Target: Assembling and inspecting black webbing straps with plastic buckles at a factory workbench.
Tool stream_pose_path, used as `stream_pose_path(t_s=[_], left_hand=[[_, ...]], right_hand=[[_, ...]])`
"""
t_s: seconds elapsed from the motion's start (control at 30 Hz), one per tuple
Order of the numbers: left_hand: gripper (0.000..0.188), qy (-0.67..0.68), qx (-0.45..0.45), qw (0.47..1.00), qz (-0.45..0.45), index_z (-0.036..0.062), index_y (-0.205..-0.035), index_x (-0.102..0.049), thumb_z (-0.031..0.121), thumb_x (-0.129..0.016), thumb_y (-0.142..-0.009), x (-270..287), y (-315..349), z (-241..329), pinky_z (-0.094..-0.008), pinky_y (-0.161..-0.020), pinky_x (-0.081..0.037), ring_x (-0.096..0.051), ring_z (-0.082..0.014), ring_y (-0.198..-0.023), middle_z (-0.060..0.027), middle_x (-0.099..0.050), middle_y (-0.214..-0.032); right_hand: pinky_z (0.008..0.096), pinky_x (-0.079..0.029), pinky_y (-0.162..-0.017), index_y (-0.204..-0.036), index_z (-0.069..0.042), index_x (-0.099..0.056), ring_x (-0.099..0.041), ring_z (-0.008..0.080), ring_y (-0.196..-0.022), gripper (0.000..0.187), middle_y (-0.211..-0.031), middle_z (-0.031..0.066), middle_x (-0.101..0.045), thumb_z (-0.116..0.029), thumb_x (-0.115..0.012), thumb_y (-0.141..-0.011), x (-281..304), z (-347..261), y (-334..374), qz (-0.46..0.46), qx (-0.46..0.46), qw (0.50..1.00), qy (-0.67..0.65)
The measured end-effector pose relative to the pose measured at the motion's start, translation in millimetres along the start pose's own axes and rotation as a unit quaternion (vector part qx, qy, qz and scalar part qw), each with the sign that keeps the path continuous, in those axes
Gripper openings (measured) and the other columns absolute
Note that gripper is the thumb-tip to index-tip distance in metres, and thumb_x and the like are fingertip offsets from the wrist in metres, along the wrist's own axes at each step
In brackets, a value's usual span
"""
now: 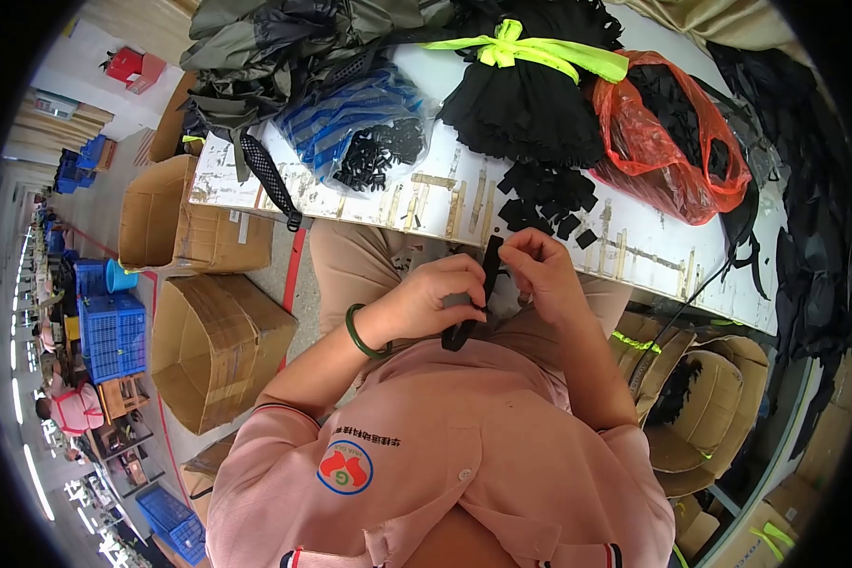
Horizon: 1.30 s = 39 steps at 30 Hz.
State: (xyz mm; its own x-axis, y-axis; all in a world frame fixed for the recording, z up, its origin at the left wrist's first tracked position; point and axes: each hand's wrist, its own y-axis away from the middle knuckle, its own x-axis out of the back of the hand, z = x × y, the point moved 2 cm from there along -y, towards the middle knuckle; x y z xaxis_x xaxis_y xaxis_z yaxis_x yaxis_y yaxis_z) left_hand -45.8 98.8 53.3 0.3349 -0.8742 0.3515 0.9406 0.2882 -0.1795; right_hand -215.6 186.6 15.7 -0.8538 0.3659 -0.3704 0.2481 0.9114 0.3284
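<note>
In front of my waist, my left hand is closed round a black webbing strap. The strap's upper end sticks up past the fingers, and a loop of it hangs below them. My right hand has thumb and forefinger pinched together at that upper end; the exact contact is partly hidden. Just beyond the hands, a pile of small black fabric pieces lies on the white table. Behind the pile stands a large bundle of black straps, tied with a neon yellow band.
A clear, blue-striped bag with small black plastic buckles lies left on the table. A red plastic bag of black pieces sits right. Cardboard boxes stand on the left floor; another box is at right.
</note>
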Motion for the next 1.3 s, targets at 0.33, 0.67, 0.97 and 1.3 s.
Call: stream_pose_path(t_s=[0.33,0.67,0.97,1.3], left_hand=[[0.035,0.597,0.269,0.756,-0.009,-0.0015,-0.112,-0.056,0.028,-0.053,-0.094,-24,7,-23,-0.0336,-0.085,-0.046,-0.059,-0.0214,-0.087,-0.0115,-0.061,-0.099],[0.007,0.437,0.205,0.876,0.004,0.0012,-0.094,-0.054,0.008,-0.053,-0.093,-23,-1,-31,-0.0254,-0.070,-0.049,-0.061,-0.0134,-0.082,-0.0091,-0.065,-0.093],[0.010,0.389,0.240,0.889,-0.009,0.0016,-0.101,-0.051,0.007,-0.049,-0.094,-23,-10,-21,-0.0231,-0.058,-0.047,-0.060,-0.0112,-0.064,-0.0114,-0.066,-0.090],[0.012,0.340,0.342,0.875,0.044,0.0011,-0.099,-0.052,0.009,-0.055,-0.089,-33,-2,-44,-0.0199,-0.044,-0.034,-0.045,-0.0062,-0.048,-0.0066,-0.065,-0.076]], right_hand=[[0.0186,-0.031,-0.042,-0.097,-0.003,-0.063,-0.042,0.0028,-0.048,0.013,-0.065,-0.0022,-0.055,-0.008,-0.064,-0.086,-20,13,9,0.009,0.031,0.997,-0.075],[0.0365,-0.048,-0.069,-0.095,-0.003,-0.061,-0.061,0.0267,-0.077,0.024,-0.086,0.0112,-0.062,-0.019,-0.069,-0.079,58,-45,15,0.309,0.184,0.777,0.516],[0.0255,-0.042,-0.058,-0.080,-0.002,-0.053,-0.051,0.0106,-0.062,0.018,-0.070,0.0034,-0.056,-0.009,-0.069,-0.077,110,-18,2,0.282,0.076,0.829,0.477],[0.0273,-0.043,-0.055,-0.087,-0.006,-0.057,-0.052,0.0145,-0.063,0.015,-0.076,0.0027,-0.052,0.001,-0.065,-0.076,9,-32,34,0.048,0.227,0.876,0.423]])
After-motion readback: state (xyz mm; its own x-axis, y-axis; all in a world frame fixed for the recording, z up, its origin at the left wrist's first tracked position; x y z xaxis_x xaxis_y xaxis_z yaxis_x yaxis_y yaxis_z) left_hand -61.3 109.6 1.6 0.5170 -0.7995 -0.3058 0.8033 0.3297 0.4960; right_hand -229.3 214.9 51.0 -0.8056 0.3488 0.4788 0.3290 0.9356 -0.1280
